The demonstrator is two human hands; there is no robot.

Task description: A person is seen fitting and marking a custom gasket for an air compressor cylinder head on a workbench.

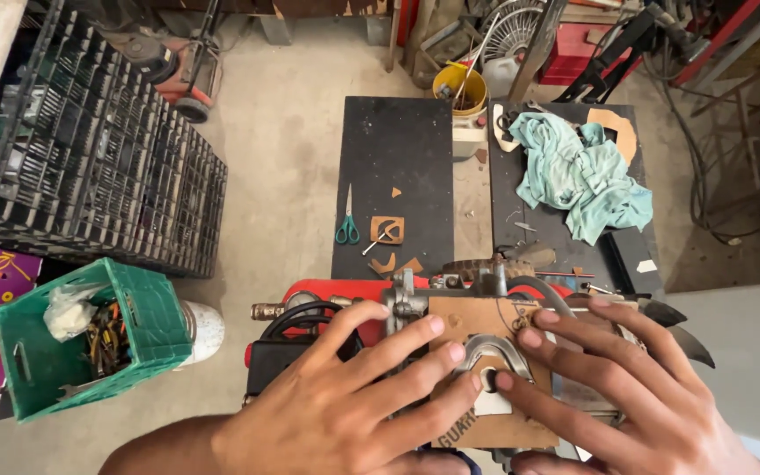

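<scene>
Both hands lie flat on a brown cardboard piece (472, 330) laid over the top of a small engine (415, 308) (red body, black part at its left end). Left hand (345, 400): fingers spread, pressing down on the cardboard's left half; nothing pinched in its grip. Right hand (635, 387): fingers also spread and flat, on the cardboard's right half; grip likewise open on the surface. The index fingertips of both hands meet at a small dark hole (489, 380) in a grey curved metal part (485, 352) that shows through a cut-out in the cardboard.

The engine stands on the floor, at the near edge of two dark boards (laid side by side on the concrete). Left board (398, 158): green-handled scissors (347, 224) near its near left corner, a cut cardboard square (388, 229) beside them, smaller offcuts (398, 262) toward the near edge. Right board (565, 220): a crumpled teal rag (578, 171) at its far end, partly over a cardboard ring (617, 127).

A yellow bucket (459, 88) stands beyond the boards. On the floor to the left: a green crate (147, 330) with tools, and black crates (90, 167) stacked behind it.
</scene>
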